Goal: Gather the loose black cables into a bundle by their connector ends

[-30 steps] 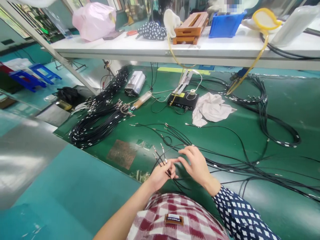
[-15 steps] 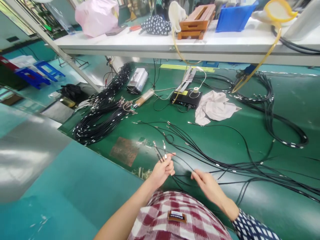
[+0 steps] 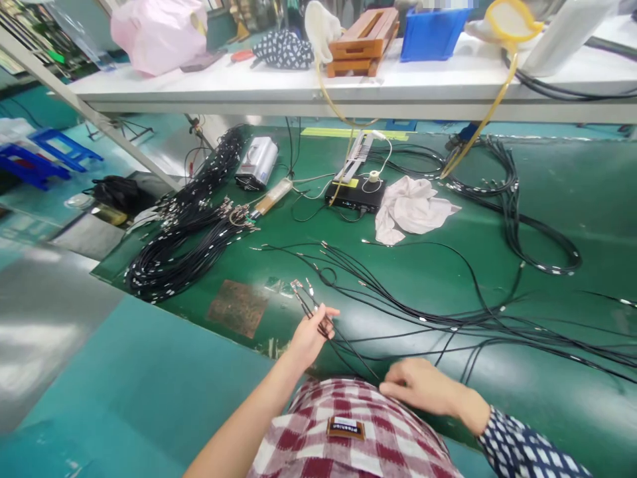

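My left hand (image 3: 312,333) is closed around several thin black cables, and their metal-tipped ends (image 3: 301,292) stick up past the fingers. Low on the right, close to the checked apron (image 3: 348,405), is my right hand (image 3: 415,385) with its fingers curled. A black cable runs from the left hand down to the right fingertips, which pinch it or rest on it; their grip is partly hidden. Beyond both hands, loose black cables (image 3: 398,302) with small white labels fan out over the green table (image 3: 288,265) toward the right.
A thick black cable bundle (image 3: 169,262) lies at the left, near a silver device (image 3: 257,162). Farther back are a black box (image 3: 355,194), a pale cloth (image 3: 415,209) and coiled cables (image 3: 542,249). A white shelf (image 3: 239,86) crosses above, with yellow tubing (image 3: 485,123) hanging down.
My right hand has moved down toward the apron, and the cable between the hands now slants downward. The cable ends in my left hand sit closer together. The view has shifted slightly right.
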The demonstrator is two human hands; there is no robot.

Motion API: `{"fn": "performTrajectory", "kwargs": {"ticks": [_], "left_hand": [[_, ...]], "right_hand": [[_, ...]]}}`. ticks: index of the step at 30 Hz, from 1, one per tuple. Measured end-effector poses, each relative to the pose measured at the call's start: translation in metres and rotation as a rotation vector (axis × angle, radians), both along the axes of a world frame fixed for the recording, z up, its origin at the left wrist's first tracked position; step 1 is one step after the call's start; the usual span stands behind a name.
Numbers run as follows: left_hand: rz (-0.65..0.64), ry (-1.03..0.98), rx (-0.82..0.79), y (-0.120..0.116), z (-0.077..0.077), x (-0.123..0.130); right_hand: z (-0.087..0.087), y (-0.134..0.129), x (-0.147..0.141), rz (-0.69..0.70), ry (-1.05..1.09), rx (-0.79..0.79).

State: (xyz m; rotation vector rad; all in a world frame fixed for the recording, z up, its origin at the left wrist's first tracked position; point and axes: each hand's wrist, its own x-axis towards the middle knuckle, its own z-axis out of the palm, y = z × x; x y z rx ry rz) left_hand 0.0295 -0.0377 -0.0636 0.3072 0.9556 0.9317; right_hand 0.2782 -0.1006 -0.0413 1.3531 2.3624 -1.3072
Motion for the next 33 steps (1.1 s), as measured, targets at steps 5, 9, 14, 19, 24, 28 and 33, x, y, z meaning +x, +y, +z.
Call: {"fn": "performTrajectory", "kwargs": {"ticks": [5, 9, 14, 19, 24, 28, 33], "left_hand": [[0.079, -0.18, -0.055, -0.001, -0.006, -0.002], [0.12, -0.203, -0.081, -0.005, -0.008, -0.004], [0.132, -0.18, -0.054, -0.01, -0.015, -0.01], [0.05, -0.235, -0.083, 0.0, -0.019, -0.009], [-0.005, -0.205, -0.043, 0.015, -0.02, -0.004], [0.063, -0.145, -0.014, 0.019, -0.017, -0.005], [0.117, -0.12, -0.057, 0.02, -0.013, -0.007]], "right_hand": [[-0.038, 0.072, -0.018, -0.422, -0.012, 0.335], [-0.08, 0.099, -0.039, -0.532, -0.073, 0.5], [-0.061, 0.081, -0.034, -0.66, 0.214, 0.312], [-0.03, 0.017, -0.003, -0.471, 0.291, 0.065], [-0.033, -0.048, 0.026, -0.17, 0.126, 0.075], [-0.038, -0.068, 0.041, -0.047, 0.02, 0.059], [-0.037, -0.062, 0.045, -0.083, 0.013, 0.01]]}}
